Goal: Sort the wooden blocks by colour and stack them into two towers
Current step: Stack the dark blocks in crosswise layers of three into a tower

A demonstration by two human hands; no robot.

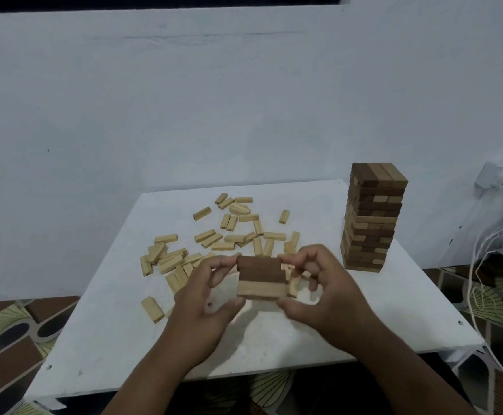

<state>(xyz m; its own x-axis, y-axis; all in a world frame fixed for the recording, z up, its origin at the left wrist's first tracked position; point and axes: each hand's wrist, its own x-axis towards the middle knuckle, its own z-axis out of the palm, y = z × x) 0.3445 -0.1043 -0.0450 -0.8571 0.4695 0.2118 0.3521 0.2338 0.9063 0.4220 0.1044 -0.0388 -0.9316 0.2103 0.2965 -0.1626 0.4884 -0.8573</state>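
Dim, even indoor light with a cool bluish cast over the pale wall (244, 100). The white table (349, 319) is the brightest area, without glare. A soft, short shadow lies on the table under the left hand (211, 307) and right hand (319, 292). The whole picture is slightly soft and grainy. Wide-angle distortion bends the wall's top line and the table's edges.

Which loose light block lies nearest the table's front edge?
The lone block at front left, apart from the pile, beside the left hand.
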